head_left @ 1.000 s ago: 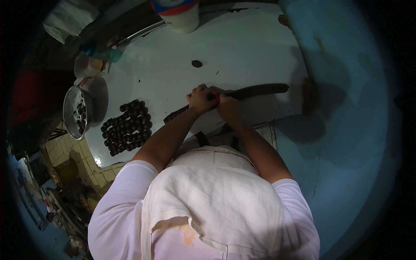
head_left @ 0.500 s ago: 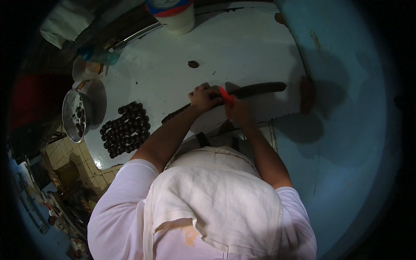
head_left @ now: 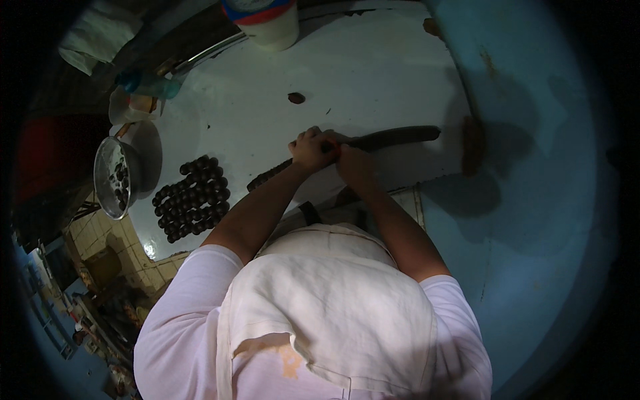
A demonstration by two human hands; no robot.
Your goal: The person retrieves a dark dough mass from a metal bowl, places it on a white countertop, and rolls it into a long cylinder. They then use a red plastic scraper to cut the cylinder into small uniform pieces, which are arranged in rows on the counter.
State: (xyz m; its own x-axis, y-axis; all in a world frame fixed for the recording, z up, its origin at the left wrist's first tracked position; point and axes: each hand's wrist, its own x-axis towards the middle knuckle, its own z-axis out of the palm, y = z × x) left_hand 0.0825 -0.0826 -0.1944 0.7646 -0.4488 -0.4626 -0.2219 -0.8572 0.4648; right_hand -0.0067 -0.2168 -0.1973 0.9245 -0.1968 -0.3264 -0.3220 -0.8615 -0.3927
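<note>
A long dark dough roll (head_left: 393, 138) lies across the white table (head_left: 373, 73), and its cut left part (head_left: 267, 179) runs toward the table's near edge. My left hand (head_left: 311, 149) is closed over the roll at its middle. Touching it on the right, my right hand (head_left: 355, 165) grips a small red-handled cutter (head_left: 337, 151), of which only a sliver of red shows between the hands. The blade is hidden.
A cluster of several dark balls (head_left: 193, 197) sits at the table's left. Beside it stands a metal pot (head_left: 115, 177) holding more. A white tub (head_left: 269, 21) is at the far edge, with a small dark scrap (head_left: 297, 98) on the table. A blue wall (head_left: 533, 167) stands right.
Both hands stay at the same spot on the roll. The red cutter stood out clearly half a second ago and is now mostly covered by the hands.
</note>
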